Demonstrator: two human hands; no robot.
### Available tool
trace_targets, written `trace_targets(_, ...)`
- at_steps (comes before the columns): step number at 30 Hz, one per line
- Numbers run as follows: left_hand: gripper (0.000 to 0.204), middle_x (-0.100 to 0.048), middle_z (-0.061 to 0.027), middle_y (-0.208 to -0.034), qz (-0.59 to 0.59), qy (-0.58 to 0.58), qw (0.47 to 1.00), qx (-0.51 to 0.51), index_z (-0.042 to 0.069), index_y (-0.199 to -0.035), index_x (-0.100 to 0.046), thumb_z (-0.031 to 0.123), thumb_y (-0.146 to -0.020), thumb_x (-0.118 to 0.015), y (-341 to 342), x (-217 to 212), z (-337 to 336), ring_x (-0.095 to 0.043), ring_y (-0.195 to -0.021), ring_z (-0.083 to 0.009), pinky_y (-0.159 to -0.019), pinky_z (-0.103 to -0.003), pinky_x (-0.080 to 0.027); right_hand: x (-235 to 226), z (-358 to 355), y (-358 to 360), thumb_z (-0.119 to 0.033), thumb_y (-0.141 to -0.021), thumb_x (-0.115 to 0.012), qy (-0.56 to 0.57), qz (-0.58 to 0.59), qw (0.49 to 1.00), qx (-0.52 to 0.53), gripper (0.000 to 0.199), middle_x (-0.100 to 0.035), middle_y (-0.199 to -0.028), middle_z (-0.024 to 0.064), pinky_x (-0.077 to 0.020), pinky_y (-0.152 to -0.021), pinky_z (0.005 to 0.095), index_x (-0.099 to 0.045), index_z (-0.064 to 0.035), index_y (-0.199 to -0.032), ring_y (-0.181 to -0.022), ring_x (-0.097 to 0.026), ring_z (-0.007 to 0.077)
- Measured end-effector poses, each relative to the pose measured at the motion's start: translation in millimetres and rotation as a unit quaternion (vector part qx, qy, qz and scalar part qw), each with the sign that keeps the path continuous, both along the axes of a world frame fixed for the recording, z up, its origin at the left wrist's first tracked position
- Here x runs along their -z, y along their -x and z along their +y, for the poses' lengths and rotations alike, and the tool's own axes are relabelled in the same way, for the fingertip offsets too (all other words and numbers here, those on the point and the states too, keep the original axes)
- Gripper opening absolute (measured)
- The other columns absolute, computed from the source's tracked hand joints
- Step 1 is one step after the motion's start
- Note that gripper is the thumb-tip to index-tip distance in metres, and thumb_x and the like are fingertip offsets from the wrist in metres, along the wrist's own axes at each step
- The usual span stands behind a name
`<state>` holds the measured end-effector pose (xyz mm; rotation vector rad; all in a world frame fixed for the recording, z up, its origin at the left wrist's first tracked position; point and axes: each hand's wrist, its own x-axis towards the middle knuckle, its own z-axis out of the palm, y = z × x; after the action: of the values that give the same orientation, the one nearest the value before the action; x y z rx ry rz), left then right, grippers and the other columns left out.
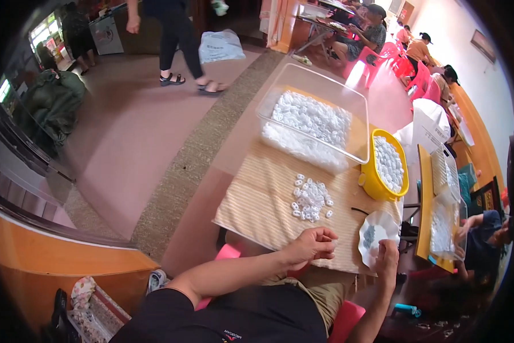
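Note:
My left hand point(314, 244) is above the near edge of the striped cloth, its fingers curled together in a pinch. Whatever it grips, if anything, is too small to make out. At the near rim of a white scalloped plate point(389, 222), the fingers of my right hand point(387, 256) are also pressed together, their contents hidden. Small grey-green pieces point(373, 235) lie in that plate. Beyond my left hand, a loose pile of small white plastic pieces with two holes point(311, 199) is spread on the cloth point(257, 200).
A large clear bin point(360, 123) of white pieces stands at the table's far end, beside a yellow tub point(373, 186) of similar pieces. A dark thin strip point(360, 211) lies near the plate. People work at tables to the right; another person point(180, 40) stands on the floor beyond.

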<state>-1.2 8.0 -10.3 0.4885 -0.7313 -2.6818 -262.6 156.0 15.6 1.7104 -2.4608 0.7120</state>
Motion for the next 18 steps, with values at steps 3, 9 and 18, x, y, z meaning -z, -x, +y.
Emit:
trace_targets(3,0.020,-0.057,-0.0025,-0.091,0.006,0.002,1.000,0.000,0.005,-0.108,-0.055,0.006,-0.089,-0.062,-0.2,1.7,0.5,-0.062,-0.081,-0.0135,-0.075,-0.026,-0.055,0.1,-1.7,-1.5,-0.003,-0.087,-0.053,0.020,-0.008,0.999,0.024,0.007,-0.060,-0.084,0.0201,-0.0465,-0.070,0.0433,-0.058,0.0008,-0.090,-0.080,-0.058,0.0399)
trace_targets(9,0.021,-0.058,-0.0036,-0.091,-0.010,0.017,1.000,-0.001,0.004,-0.107,-0.055,0.005,-0.088,-0.063,3.9,2.5,1.4,-0.062,-0.080,-0.0136,-0.076,-0.027,-0.055,-5.4,-4.4,-17.0,-0.004,-0.088,-0.058,0.064,-0.172,0.981,0.069,0.005,-0.062,-0.075,0.0121,-0.0498,-0.061,0.0299,-0.060,0.0011,-0.089,-0.064,-0.061,0.0198)
trace_targets(18,0.018,-0.062,-0.0032,-0.094,-0.024,0.011,1.000,-0.015,0.001,-0.104,-0.060,0.006,-0.087,-0.065,4.8,3.5,3.9,-0.063,-0.080,-0.0130,-0.076,-0.026,-0.056,-0.7,-23.7,-56.3,-0.002,-0.090,-0.060,0.162,-0.417,0.894,-0.024,0.005,-0.060,-0.076,0.0018,-0.0464,-0.061,0.0206,-0.062,0.0018,-0.091,-0.065,-0.056,0.0077)
